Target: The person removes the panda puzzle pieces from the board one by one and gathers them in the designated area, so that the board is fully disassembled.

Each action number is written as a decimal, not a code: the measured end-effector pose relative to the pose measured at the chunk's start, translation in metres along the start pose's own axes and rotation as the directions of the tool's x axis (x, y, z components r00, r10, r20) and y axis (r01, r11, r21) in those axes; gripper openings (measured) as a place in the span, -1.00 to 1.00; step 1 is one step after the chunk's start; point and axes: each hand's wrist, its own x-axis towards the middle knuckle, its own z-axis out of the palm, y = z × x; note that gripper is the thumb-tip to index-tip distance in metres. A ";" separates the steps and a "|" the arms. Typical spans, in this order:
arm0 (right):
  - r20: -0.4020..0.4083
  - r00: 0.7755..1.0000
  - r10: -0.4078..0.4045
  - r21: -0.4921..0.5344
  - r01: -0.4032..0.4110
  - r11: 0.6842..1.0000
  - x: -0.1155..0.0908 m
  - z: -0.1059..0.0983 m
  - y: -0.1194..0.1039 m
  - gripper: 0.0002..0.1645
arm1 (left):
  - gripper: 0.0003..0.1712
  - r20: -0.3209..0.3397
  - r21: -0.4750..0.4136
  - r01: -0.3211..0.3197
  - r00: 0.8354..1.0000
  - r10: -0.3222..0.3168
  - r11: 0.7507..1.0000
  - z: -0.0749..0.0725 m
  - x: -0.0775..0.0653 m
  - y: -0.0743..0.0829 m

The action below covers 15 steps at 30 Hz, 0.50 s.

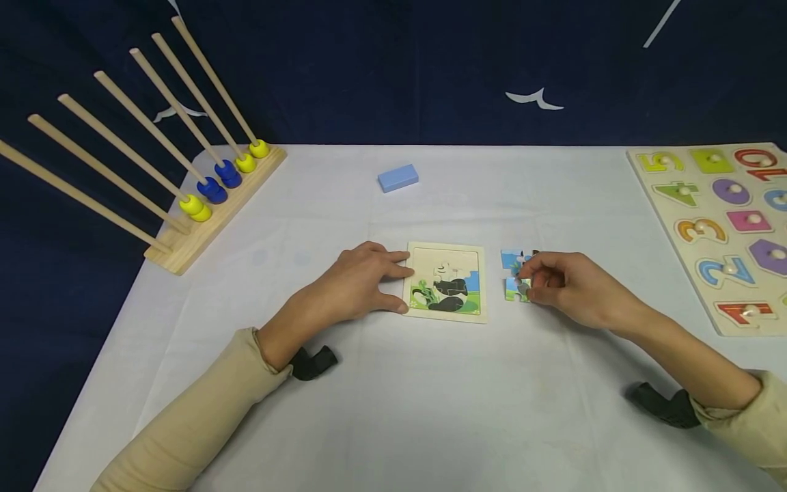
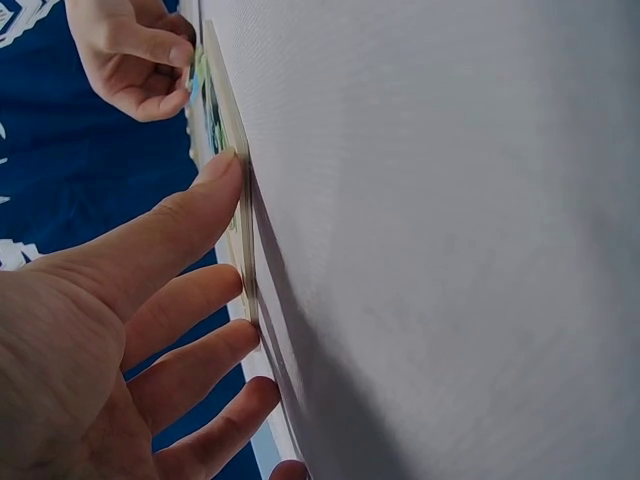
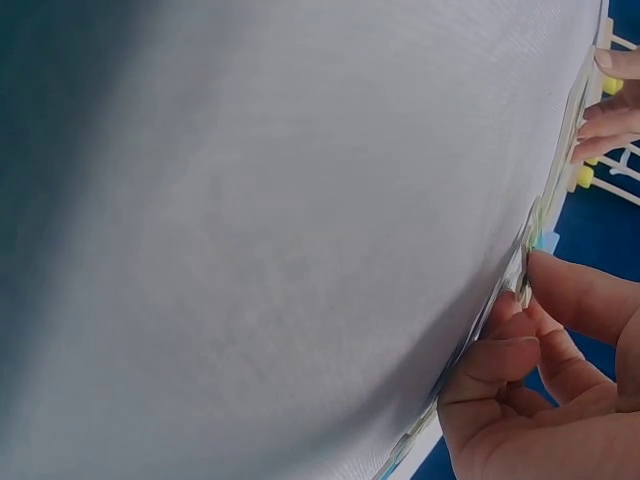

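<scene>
A square wooden panda puzzle board (image 1: 445,249), partly filled with pieces, lies on the table in the head view. At its left edge, my left hand (image 1: 369,283) touches the frame with thumb and spread fingers; the left wrist view shows the thumb (image 2: 215,180) against the rim. Right of the board, my right hand (image 1: 574,290) pinches a green-and-blue puzzle piece (image 1: 511,290) between thumb and fingers. Just beyond it lies another blue puzzle piece (image 1: 509,259), partly covered by the fingers. In the right wrist view the pinched piece is seen nearly edge-on.
A blue rectangular block (image 1: 397,178) lies behind the board. On the left stands a wooden peg rack (image 1: 230,219) with tall rods and yellow and blue beads. A number and shape peg board (image 1: 682,239) lies at the right. White cloth (image 1: 430,410) covers the table.
</scene>
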 end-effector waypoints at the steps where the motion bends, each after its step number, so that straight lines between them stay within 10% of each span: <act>1: -0.001 1.000 0.002 0.000 -0.002 1.000 0.000 0.000 0.000 -0.77 | -0.32 -0.001 0.000 0.001 1.000 -0.001 1.000 0.000 0.000 0.000; 15: -0.014 1.000 0.021 -0.023 -0.021 1.000 0.001 -0.001 -0.001 -0.75 | -0.32 0.005 0.002 0.012 1.000 -0.012 1.000 0.000 0.001 0.000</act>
